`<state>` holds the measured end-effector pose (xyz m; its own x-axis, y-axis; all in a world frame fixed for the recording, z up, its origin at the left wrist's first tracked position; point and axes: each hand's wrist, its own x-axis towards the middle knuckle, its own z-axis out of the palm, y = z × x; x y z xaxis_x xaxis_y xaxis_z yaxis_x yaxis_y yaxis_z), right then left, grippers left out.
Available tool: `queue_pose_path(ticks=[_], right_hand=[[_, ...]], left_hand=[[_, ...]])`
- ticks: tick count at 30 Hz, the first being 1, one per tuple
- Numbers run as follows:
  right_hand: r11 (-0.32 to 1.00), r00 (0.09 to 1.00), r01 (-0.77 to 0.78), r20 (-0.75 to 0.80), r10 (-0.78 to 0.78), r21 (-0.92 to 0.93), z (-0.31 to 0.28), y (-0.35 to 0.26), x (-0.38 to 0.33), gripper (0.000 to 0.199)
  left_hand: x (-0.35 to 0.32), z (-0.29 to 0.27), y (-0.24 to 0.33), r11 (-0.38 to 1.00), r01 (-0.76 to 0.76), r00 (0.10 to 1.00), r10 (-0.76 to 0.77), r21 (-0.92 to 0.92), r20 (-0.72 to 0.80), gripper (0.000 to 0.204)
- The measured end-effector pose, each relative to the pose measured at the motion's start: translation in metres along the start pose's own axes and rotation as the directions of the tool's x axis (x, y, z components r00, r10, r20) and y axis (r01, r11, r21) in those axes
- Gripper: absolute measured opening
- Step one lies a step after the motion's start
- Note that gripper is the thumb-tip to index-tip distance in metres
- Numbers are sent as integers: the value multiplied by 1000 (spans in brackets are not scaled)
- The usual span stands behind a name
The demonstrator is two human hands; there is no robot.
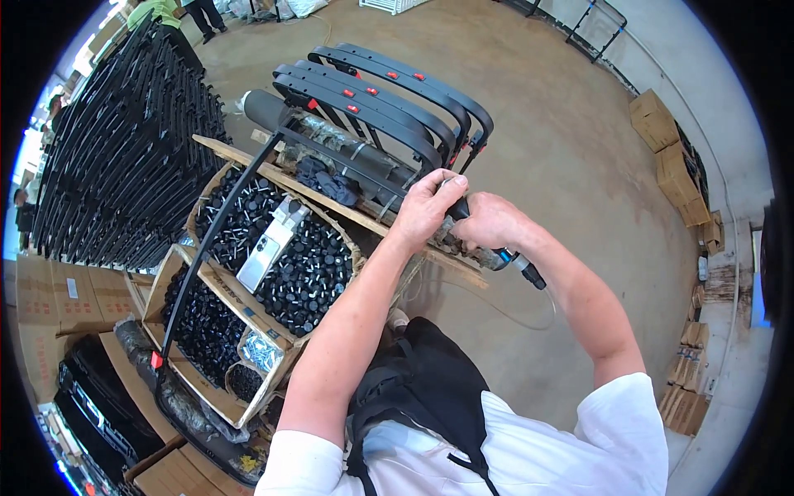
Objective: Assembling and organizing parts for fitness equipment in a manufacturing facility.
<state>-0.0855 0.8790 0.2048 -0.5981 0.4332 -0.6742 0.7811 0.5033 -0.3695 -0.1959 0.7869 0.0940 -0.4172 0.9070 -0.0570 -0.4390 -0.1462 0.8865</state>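
Note:
My right hand (495, 221) is wrapped around an air screwdriver (457, 207), a black tool whose hose fitting (527, 269) sticks out below the fist. Close against it, my left hand (432, 207) has its fingers closed at the tool's front, by the end of a black bent-tube frame (347, 164). What the left fingers pinch is hidden. The frame lies across a padded bar (331, 136) and a wooden plank (248, 161), and its long side runs down over the parts boxes to the lower left.
Cardboard boxes hold black-headed bolts (310, 269) and small black parts (203, 326); a phone (269, 248) lies on the bolts. Several curved black frames (389, 91) stand beyond the bar. Stacked black frames (124, 140) rise at left. The air hose (496, 310) loops low. Cartons (670, 157) line the right wall.

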Motion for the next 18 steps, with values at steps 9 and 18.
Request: queue_pose_path(ticks=[9,18], right_hand=[[999,985,50,-165,-47,15,12,-6,-6,34],[996,939,83,-335,-71,19,2,-30,-29,31]], left_hand=[[-1,2,1,998,27,1000,-27,56,9,28],[-1,15,40,993,-115,993,115,-4,14,24]])
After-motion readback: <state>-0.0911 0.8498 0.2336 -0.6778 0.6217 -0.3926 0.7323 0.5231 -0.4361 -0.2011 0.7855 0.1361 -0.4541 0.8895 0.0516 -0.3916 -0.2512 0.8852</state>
